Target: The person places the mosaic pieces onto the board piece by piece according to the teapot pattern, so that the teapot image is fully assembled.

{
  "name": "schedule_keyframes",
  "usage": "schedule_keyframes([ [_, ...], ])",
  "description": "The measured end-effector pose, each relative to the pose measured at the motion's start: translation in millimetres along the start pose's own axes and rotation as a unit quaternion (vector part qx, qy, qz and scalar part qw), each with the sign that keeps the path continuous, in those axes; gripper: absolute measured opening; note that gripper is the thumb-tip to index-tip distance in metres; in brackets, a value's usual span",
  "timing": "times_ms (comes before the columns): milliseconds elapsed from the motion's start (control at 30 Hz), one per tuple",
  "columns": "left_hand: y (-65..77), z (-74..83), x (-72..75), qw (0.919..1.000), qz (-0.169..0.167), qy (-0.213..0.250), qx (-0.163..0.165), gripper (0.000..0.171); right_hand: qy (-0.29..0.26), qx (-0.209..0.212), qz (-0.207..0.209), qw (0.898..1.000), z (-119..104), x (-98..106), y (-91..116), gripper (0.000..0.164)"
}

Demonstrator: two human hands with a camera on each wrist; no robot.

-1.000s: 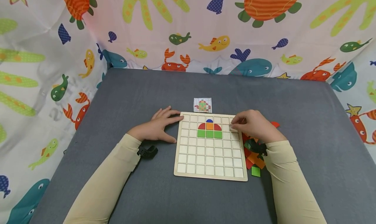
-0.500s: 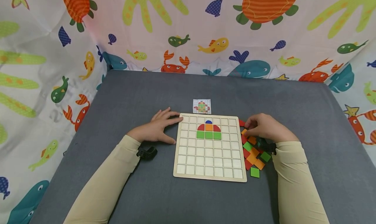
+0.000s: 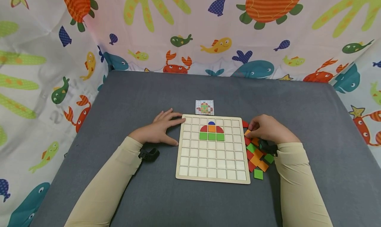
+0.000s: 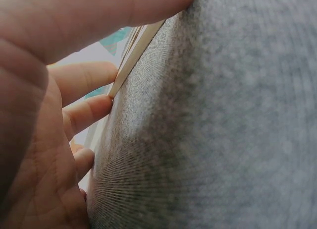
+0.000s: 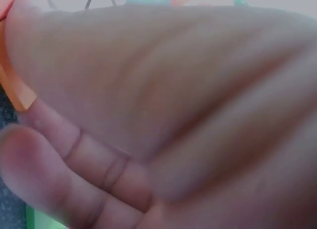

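Observation:
A wooden grid board (image 3: 202,162) lies flat on the grey table. Near its top, a blue half-round tile (image 3: 211,123) sits above an orange square (image 3: 212,129) between red curved tiles (image 3: 204,129); below runs a row of green squares (image 3: 211,136). My left hand (image 3: 159,128) spreads its fingers, with fingertips (image 4: 101,105) against the board's left edge. Beyond the right edge, my right hand (image 3: 269,129) is over the loose tile pile. Its thumb and finger pinch an orange tile (image 5: 22,97), partly hidden by the thumb in the right wrist view.
Loose red, orange and green tiles (image 3: 256,157) lie partly overlapping along the board's right side. One green square (image 3: 258,174) lies at the near end. A small card with a coloured grid pattern (image 3: 204,107) lies just beyond the board. A printed cloth (image 3: 202,15) hangs behind the table.
My right hand has moved from above the board's upper right to the loose tiles beside it, then stayed there. My left hand keeps its place at the board's edge.

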State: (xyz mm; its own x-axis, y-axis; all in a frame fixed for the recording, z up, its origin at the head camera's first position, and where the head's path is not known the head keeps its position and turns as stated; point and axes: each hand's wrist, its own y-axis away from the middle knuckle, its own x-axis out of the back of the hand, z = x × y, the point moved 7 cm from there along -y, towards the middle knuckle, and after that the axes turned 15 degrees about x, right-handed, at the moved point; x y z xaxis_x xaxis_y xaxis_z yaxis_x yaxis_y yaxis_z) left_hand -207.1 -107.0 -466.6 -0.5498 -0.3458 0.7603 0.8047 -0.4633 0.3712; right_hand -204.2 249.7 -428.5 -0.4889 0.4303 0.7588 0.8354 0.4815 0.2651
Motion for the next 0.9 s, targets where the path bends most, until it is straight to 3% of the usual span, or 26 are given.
schedule_keyframes([
  [400, 2.4, -6.5, -1.4, 1.0, -0.001, 0.004, 0.002, 0.096, 0.015, 0.025, 0.014, 0.999, -26, 1, -1, 0.018],
  [633, -0.5, 0.8, 6.7, 0.9999, 0.0, 0.005, -0.014, 0.096, 0.042, 0.077, 0.026, 0.996, -54, -8, -6, 0.014],
  [900, 0.4, -3.0, 3.0, 0.9999, -0.007, 0.008, -0.004, 0.095, 0.039, 0.148, 0.027, 0.988, -74, -35, -11, 0.011],
])
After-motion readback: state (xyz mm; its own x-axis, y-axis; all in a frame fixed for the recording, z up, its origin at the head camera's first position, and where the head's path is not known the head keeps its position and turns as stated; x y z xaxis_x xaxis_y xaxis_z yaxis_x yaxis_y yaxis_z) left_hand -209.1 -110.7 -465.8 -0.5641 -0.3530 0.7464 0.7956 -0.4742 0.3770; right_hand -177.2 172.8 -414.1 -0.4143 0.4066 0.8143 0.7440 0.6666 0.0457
